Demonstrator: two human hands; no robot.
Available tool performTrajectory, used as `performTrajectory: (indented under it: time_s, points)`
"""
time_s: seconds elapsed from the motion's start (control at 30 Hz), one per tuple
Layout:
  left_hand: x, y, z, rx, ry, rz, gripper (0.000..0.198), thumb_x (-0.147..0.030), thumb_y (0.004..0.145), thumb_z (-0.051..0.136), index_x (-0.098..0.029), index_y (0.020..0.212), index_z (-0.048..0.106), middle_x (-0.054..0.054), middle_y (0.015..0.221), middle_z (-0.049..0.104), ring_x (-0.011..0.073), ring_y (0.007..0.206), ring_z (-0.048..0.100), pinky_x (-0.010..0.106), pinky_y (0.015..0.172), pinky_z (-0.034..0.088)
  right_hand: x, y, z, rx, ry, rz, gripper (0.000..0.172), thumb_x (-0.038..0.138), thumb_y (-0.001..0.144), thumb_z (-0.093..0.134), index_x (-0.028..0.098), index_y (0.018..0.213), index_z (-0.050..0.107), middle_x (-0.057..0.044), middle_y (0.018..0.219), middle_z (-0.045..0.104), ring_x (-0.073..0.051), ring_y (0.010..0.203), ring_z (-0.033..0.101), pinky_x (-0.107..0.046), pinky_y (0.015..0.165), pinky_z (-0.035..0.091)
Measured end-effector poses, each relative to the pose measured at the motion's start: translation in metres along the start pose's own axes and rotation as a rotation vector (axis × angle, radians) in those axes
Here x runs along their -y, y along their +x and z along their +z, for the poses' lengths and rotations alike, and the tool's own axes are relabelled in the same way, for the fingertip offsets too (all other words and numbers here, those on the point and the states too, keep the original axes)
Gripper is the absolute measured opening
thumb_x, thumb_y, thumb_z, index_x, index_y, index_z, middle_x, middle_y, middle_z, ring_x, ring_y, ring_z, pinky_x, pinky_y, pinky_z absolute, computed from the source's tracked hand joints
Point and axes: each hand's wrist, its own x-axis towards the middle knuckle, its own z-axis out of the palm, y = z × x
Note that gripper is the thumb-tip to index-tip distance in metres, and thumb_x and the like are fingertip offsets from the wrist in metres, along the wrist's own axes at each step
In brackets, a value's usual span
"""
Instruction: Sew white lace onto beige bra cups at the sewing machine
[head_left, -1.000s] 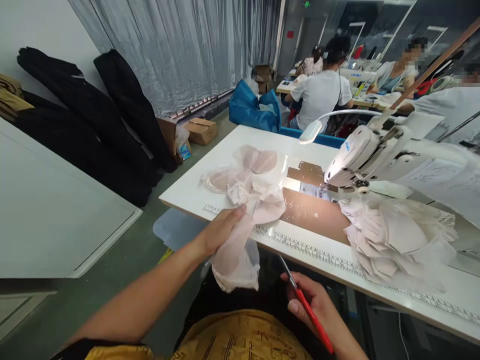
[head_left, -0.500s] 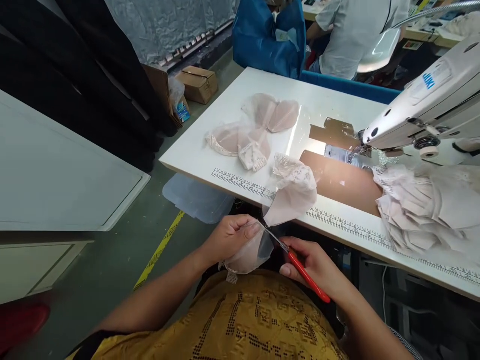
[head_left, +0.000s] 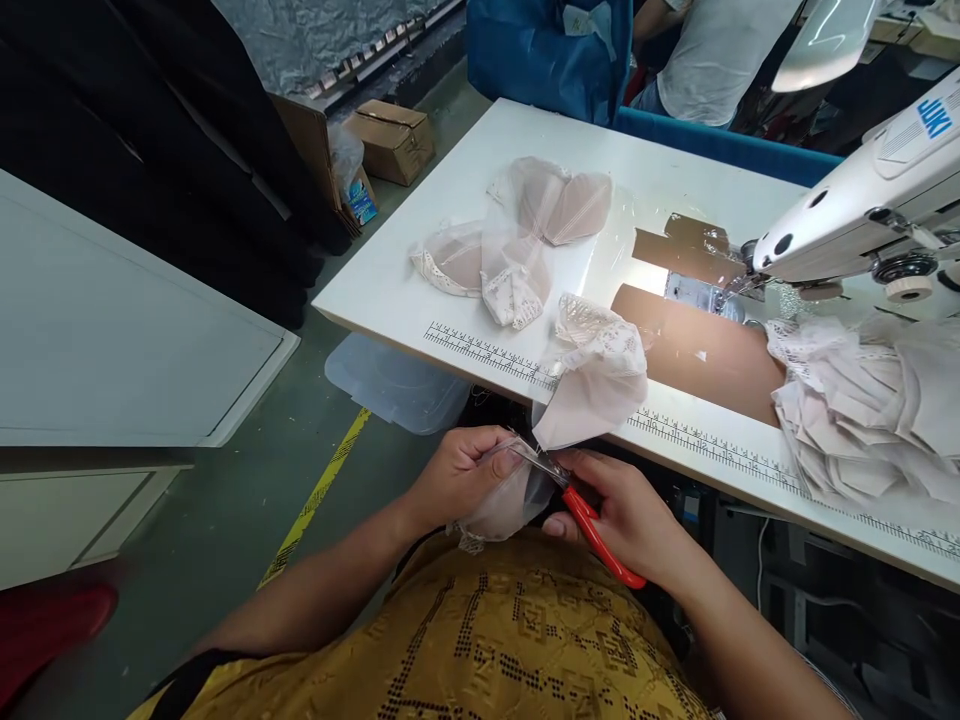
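Observation:
My left hand point(head_left: 472, 470) pinches a sheer, pale pink fabric piece with lace trim point(head_left: 499, 510) in front of my lap. My right hand point(head_left: 622, 515) is closed around red-handled scissors point(head_left: 600, 545). Their metal blades reach left to the upper edge of the fabric, close to my left fingertips. Just above the blades, another pale lace piece point(head_left: 592, 375) lies on the table point(head_left: 375, 290) and hangs over its front edge. Several sewn cup-shaped pieces point(head_left: 517, 240) lie farther back on the tabletop.
A white sewing machine point(head_left: 862, 210) stands at the right with a lit needle area. A stack of pale fabric pieces point(head_left: 862, 410) lies before it. A blue bag point(head_left: 547, 60) and a seated person point(head_left: 720, 60) are beyond the table. Cardboard boxes point(head_left: 394, 140) rest on the floor.
The scissors have shifted slightly left and their blades now lie further across the fabric edge. My right hand has moved closer to my left. The view has shifted a little.

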Motion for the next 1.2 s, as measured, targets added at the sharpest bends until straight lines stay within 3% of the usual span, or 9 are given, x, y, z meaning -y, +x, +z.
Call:
performTrajectory:
  time_s: [0.33, 0.6, 0.67, 0.8, 0.87, 0.97, 1.03, 1.1, 1.2]
  points:
    - [-0.001, -0.001, 0.001, 0.022, 0.042, 0.000, 0.029, -0.033, 0.092, 0.054, -0.013, 0.071, 0.059, -0.002, 0.061, 0.047, 0.0078, 0.055, 0.040, 0.018, 0.050, 0.033, -0.008, -0.006, 0.003, -0.041, -0.004, -0.004, 0.033, 0.039, 0.081, 0.070, 0.018, 0.106, 0.064, -0.007, 0.088, 0.068, -0.019, 0.073, 0.062, -0.027, 0.068, 0.048]
    - [-0.002, 0.000, 0.004, 0.032, 0.065, 0.027, 0.037, -0.033, 0.093, 0.052, -0.015, 0.062, 0.048, -0.004, 0.055, 0.040, 0.0064, 0.049, 0.036, 0.018, 0.044, 0.032, -0.020, -0.007, 0.010, -0.117, -0.052, -0.079, 0.025, 0.039, 0.083, 0.068, 0.017, 0.095, 0.065, -0.001, 0.068, 0.061, -0.012, 0.055, 0.051, -0.021, 0.054, 0.039]
    - [0.002, -0.001, -0.001, 0.030, 0.148, 0.113, 0.030, -0.029, 0.094, 0.051, -0.014, 0.069, 0.057, -0.001, 0.060, 0.049, 0.0084, 0.053, 0.045, 0.020, 0.049, 0.039, -0.021, -0.009, 0.012, -0.130, -0.033, -0.088, 0.024, 0.040, 0.083, 0.067, 0.017, 0.090, 0.065, 0.000, 0.065, 0.059, -0.012, 0.055, 0.049, -0.021, 0.053, 0.039]
    - [0.010, 0.000, -0.016, -0.038, 0.520, 0.481, 0.017, -0.017, 0.092, 0.053, -0.016, 0.101, 0.068, 0.008, 0.091, 0.067, 0.0173, 0.085, 0.062, 0.030, 0.077, 0.050, -0.025, -0.017, 0.014, -0.168, 0.008, -0.089, 0.025, 0.041, 0.084, 0.065, 0.017, 0.089, 0.065, 0.002, 0.063, 0.053, -0.011, 0.056, 0.045, -0.021, 0.053, 0.038]
    - [0.011, 0.007, -0.020, -0.081, 0.739, 0.624, 0.020, -0.015, 0.090, 0.055, -0.017, 0.105, 0.068, 0.014, 0.117, 0.063, 0.0245, 0.113, 0.056, 0.038, 0.093, 0.047, -0.027, -0.021, 0.014, -0.179, 0.004, -0.102, 0.026, 0.042, 0.085, 0.063, 0.017, 0.089, 0.065, 0.002, 0.062, 0.051, -0.011, 0.055, 0.043, -0.021, 0.053, 0.037]
    - [0.008, 0.026, -0.014, -0.040, 0.887, 0.770, 0.015, -0.014, 0.089, 0.056, -0.016, 0.098, 0.069, 0.015, 0.140, 0.050, 0.0298, 0.142, 0.027, 0.047, 0.111, 0.033, -0.030, -0.026, 0.015, -0.183, -0.007, -0.142, 0.030, 0.047, 0.085, 0.060, 0.017, 0.086, 0.065, 0.002, 0.061, 0.049, -0.011, 0.054, 0.042, -0.023, 0.052, 0.036]
    - [0.002, 0.040, -0.004, 0.054, 0.833, 0.818, 0.016, -0.016, 0.092, 0.053, -0.016, 0.093, 0.069, 0.013, 0.135, 0.056, 0.0277, 0.145, 0.022, 0.048, 0.115, 0.026, -0.031, -0.030, 0.015, -0.194, -0.011, -0.155, 0.034, 0.051, 0.085, 0.058, 0.018, 0.085, 0.065, 0.002, 0.060, 0.049, -0.012, 0.052, 0.042, -0.023, 0.052, 0.035]
    - [-0.007, 0.051, 0.005, 0.116, 0.698, 0.805, 0.020, -0.018, 0.095, 0.047, -0.016, 0.093, 0.067, 0.012, 0.121, 0.065, 0.0257, 0.139, 0.036, 0.047, 0.115, 0.027, -0.032, -0.036, 0.015, -0.215, -0.007, -0.158, 0.037, 0.055, 0.085, 0.056, 0.019, 0.086, 0.065, 0.003, 0.057, 0.047, -0.012, 0.050, 0.042, -0.024, 0.050, 0.034]
    - [-0.020, 0.053, 0.010, 0.081, 0.470, 0.715, 0.023, -0.024, 0.097, 0.041, -0.016, 0.092, 0.062, 0.010, 0.088, 0.069, 0.0209, 0.099, 0.064, 0.041, 0.101, 0.043, -0.033, -0.048, 0.012, -0.257, 0.023, -0.185, 0.038, 0.056, 0.085, 0.056, 0.019, 0.090, 0.064, 0.004, 0.055, 0.045, -0.012, 0.049, 0.042, -0.024, 0.049, 0.033]
